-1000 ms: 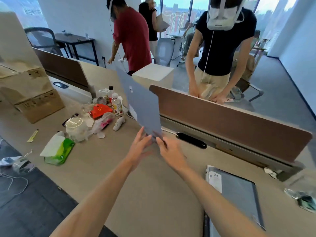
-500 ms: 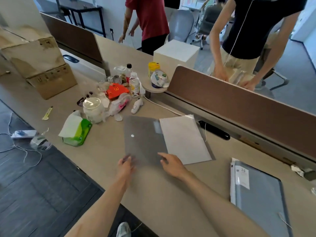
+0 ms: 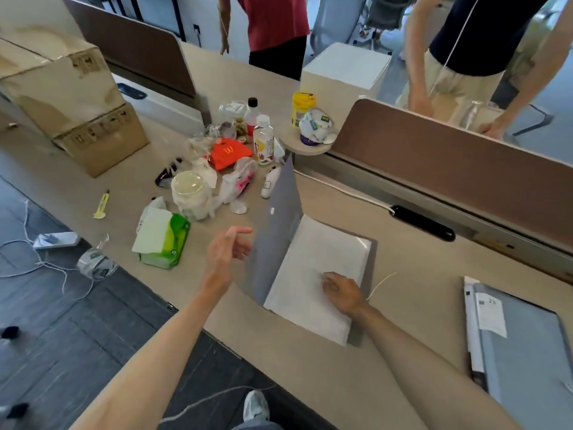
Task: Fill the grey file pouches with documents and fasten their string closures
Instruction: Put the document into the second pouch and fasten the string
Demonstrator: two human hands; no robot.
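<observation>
Right now the grey file pouch [image 3: 280,231] lies open on the surface [image 3: 403,305], just in front of the brown divider panel [image 3: 449,169], with its front flap standing nearly upright and its back panel flat under a stack of white documents [image 3: 319,268]. The right hand [image 3: 341,290] rests palm down on the documents, fingers spread and pressing, not pinching anything. The left hand [image 3: 228,252] hovers just on the side of the flap away from the documents, open and loose, with nothing in its grip (whether a fingertip touches the flap I cannot tell).

The step in hand, as I judge it, is seating the papers and folding the flap down over them. To do it well, the right hand should square the stack toward the fold so no edge overhangs the grey border showing on the divider side, then slide out toward the person as the left hand brings the flap down. A small white button [image 3: 273,210] shows on the flap, and a thin pale string [image 3: 381,283] trails on the surface just beside the right hand; it needs to stay outside the pouch, or it will be trapped under the flap. A second grey pouch [image 3: 524,361] with a white label waits farther along the surface, well apart from the open one.
</observation>
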